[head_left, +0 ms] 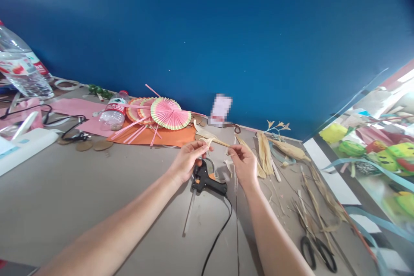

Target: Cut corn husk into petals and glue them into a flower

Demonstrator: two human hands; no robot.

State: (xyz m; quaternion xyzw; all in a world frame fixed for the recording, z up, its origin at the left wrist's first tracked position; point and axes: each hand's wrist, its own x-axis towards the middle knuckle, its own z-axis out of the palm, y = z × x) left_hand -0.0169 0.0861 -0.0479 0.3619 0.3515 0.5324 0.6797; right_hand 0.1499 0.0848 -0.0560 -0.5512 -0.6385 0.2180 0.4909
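My left hand (190,159) is closed in a pinch on a small pale piece of dried corn husk (207,142), which flares like a flower above the fingertips. A short gap away, my right hand (244,164) is closed too, thumb against forefinger, on something small and pale that is mostly hidden. Just below the left hand lies a black hot glue gun (208,181), a glue stick (190,213) jutting from it toward me. Beyond and right of the right hand are strips of dried corn husk (265,153) and husk flowers on a thin stem (278,126).
Black-handled scissors (318,252) lie at right among husk scraps. Pink paper fans (170,113) rest on orange paper (184,136) beside a bottle (114,110). A white power strip (29,148) sits at left. The glue gun's cord (218,241) runs toward me. A blue wall (207,43) stands behind.
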